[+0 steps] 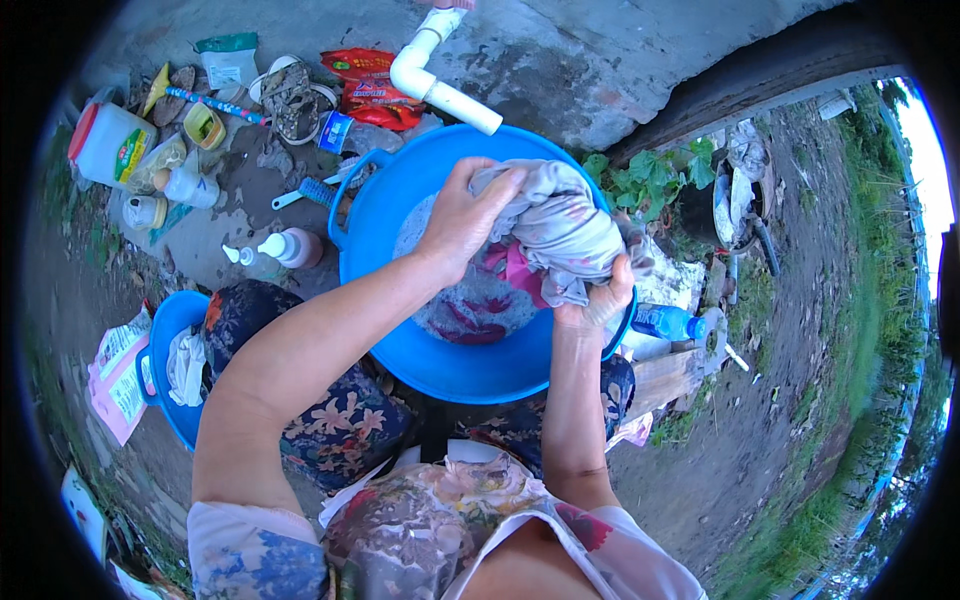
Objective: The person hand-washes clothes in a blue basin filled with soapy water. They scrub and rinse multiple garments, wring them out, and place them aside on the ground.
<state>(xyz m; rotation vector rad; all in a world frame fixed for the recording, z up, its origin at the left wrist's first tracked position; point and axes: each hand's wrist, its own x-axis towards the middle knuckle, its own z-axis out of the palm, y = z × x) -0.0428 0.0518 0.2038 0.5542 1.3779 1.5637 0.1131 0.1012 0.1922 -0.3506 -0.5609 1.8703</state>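
A large blue basin (400, 350) stands in front of me, holding sudsy water and a dark pink cloth (465, 320). Above its right half I hold up a bunched wet grey garment (565, 225) with faint reddish marks. My left hand (462, 215) grips its upper left part, fingers wrapped into the folds. My right hand (603, 298) is closed round its lower right end, near the basin's rim. A bright pink piece (518, 272) shows beneath the garment; whether it belongs to it I cannot tell.
A white pipe (450, 95) juts over the basin's far edge. Pump bottles (290, 247), a blue brush (318, 192) and a white tub (110, 143) stand left. A smaller blue basin (178, 318) with cloth sits near my left knee. A water bottle (668, 322) lies right.
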